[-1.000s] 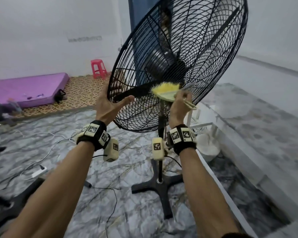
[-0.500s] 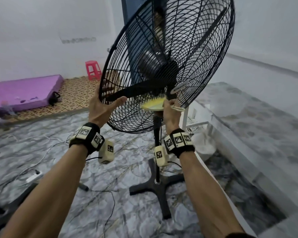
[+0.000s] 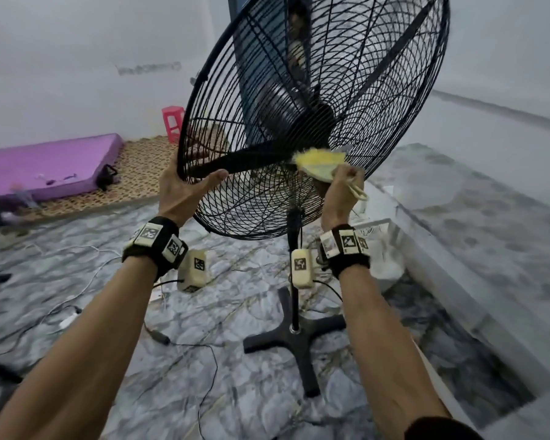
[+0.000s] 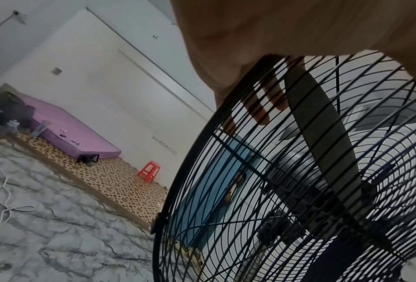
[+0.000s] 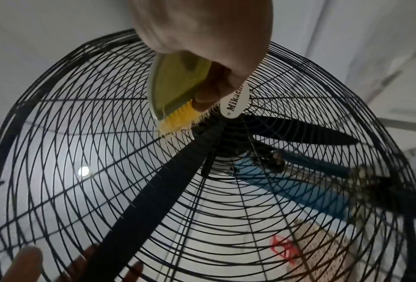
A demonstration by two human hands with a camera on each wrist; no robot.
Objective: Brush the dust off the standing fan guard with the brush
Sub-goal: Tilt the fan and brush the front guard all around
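Observation:
A tall black standing fan with a round wire guard point(image 3: 372, 100) tilts toward me on a cross-shaped base point(image 3: 302, 341). My left hand point(image 3: 185, 188) grips the guard's lower left rim, thumb across the front wires, fingers behind the guard point(image 4: 265, 106). My right hand point(image 3: 342, 195) grips a yellow brush point(image 3: 319, 163) with yellow bristles point(image 5: 178, 118) pressed on the guard wires just below the hub, beside the white brand badge point(image 5: 234, 101). The black blades point(image 5: 154, 192) stand still inside the guard point(image 5: 226, 209).
A purple mattress point(image 3: 48, 166) lies on a patterned mat at the back left, a red plastic stool point(image 3: 172, 122) beside it. White and black cables point(image 3: 54, 312) trail over the marble floor. A raised ledge point(image 3: 458, 281) runs along the right, with a white object behind the fan pole.
The brush dipped down the guard, then swept back up to just below the hub. My left hand kept its hold on the rim.

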